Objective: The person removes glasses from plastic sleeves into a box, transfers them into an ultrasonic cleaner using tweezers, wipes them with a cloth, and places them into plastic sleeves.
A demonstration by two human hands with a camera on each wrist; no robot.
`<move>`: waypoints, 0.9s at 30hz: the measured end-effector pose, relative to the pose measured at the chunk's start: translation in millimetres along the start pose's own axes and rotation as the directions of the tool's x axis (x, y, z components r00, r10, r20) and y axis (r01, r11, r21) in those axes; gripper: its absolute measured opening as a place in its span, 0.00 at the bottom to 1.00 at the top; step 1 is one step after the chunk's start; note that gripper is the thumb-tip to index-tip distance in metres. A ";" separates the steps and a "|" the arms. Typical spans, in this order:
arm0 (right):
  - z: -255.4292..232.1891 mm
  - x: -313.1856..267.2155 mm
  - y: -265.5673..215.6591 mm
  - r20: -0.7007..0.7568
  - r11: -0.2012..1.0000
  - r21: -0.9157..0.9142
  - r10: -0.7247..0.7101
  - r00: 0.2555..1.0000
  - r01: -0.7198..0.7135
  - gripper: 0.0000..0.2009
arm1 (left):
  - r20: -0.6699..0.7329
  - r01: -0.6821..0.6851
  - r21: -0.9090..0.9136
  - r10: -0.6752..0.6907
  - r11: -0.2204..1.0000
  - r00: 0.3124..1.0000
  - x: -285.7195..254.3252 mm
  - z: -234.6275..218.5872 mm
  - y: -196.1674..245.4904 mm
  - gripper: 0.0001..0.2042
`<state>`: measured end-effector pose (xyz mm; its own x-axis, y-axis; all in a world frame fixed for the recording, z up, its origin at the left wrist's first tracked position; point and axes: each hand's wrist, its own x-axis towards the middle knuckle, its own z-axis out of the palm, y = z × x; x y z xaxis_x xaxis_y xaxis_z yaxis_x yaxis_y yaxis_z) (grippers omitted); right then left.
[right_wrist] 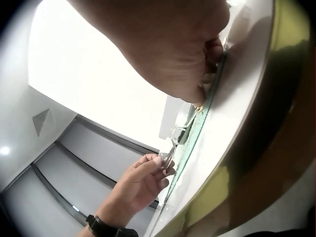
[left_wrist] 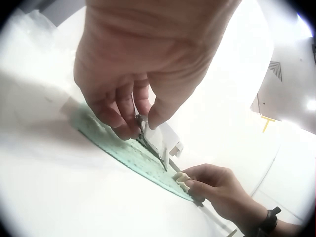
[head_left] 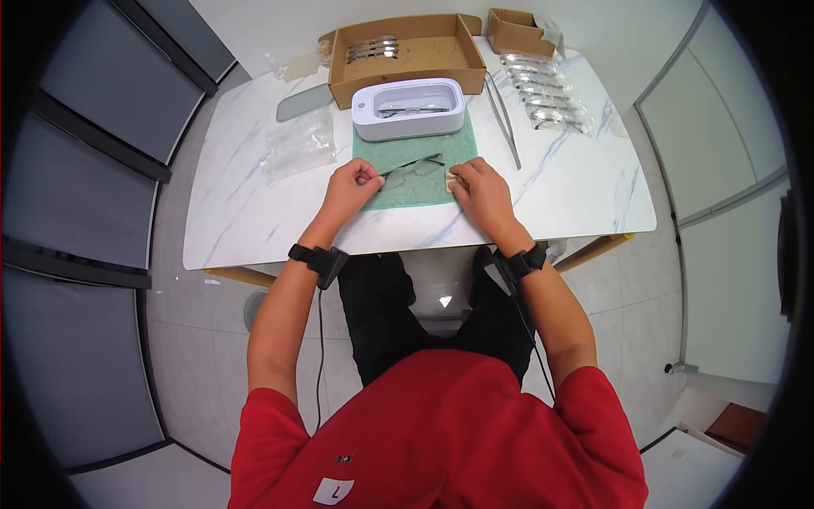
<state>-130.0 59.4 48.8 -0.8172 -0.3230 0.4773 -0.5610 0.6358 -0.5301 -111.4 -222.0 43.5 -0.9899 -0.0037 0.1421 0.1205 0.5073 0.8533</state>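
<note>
My left hand (head_left: pixel 348 191) pinches a pair of eyeglasses (head_left: pixel 413 165) at its left end, over a green towel (head_left: pixel 394 200). In the left wrist view, thumb and fingers close on the dark frame (left_wrist: pixel 143 140). Near the towel's right edge, my right hand (head_left: pixel 483 193) grips a small beige cloth (head_left: pixel 451 181), just beside the glasses' other end. That cloth (left_wrist: pixel 182 180) looks bunched up in the left wrist view. Behind the hands, a white cleaning machine (head_left: pixel 403 130) stands on the towel with another pair of glasses (head_left: pixel 413 110) in its basin.
An open cardboard box (head_left: pixel 424 61) with several glasses (head_left: pixel 371 48) stands at the back. Long tweezers (head_left: pixel 502 120) lie right of the machine, near bagged glasses (head_left: pixel 547 93) and a smaller box (head_left: pixel 515 34). Left are a clear plastic bag (head_left: pixel 301 144) and a grey lid (head_left: pixel 303 103).
</note>
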 end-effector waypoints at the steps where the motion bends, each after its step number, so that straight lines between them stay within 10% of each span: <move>1: 0.5 0.9 2.1 -0.010 0.998 0.055 0.013 1.000 -0.012 0.09 | 0.021 0.078 -0.088 -0.077 0.993 0.997 -0.6 -0.8 4.1 0.08; 9: 5.9 4.1 -42.0 -0.185 0.925 0.379 0.043 0.982 0.030 0.09 | 0.123 0.316 -0.406 -0.292 0.858 0.949 -10.8 4.8 25.3 0.10; 16: 33.6 25.1 -62.2 -0.199 0.928 0.270 -0.206 0.958 0.256 0.08 | 0.155 0.324 -0.548 -0.287 0.771 0.945 -22.3 18.0 39.7 0.07; 20: 32.7 29.0 -58.8 -0.211 0.960 0.243 -0.091 0.973 0.142 0.08 | 0.159 0.333 -0.569 -0.296 0.752 0.942 -26.2 18.0 41.9 0.08; 22: 29.4 20.3 -67.1 -0.146 0.913 0.168 -0.350 0.925 0.372 0.07 | 0.091 0.300 -0.574 -0.305 0.762 0.948 -26.5 20.9 43.5 0.08; 27: 4.2 40.4 -46.5 -0.261 0.965 0.153 -0.167 0.951 0.211 0.06 | 0.125 0.293 -0.602 -0.274 0.743 0.954 -34.7 17.8 48.0 0.07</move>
<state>-137.4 13.8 89.8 -0.6489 -0.2301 0.7252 -0.7344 0.4385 -0.5180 -72.6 -182.2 70.7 -0.9863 -0.0351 -0.1613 -0.1548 -0.1426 0.9776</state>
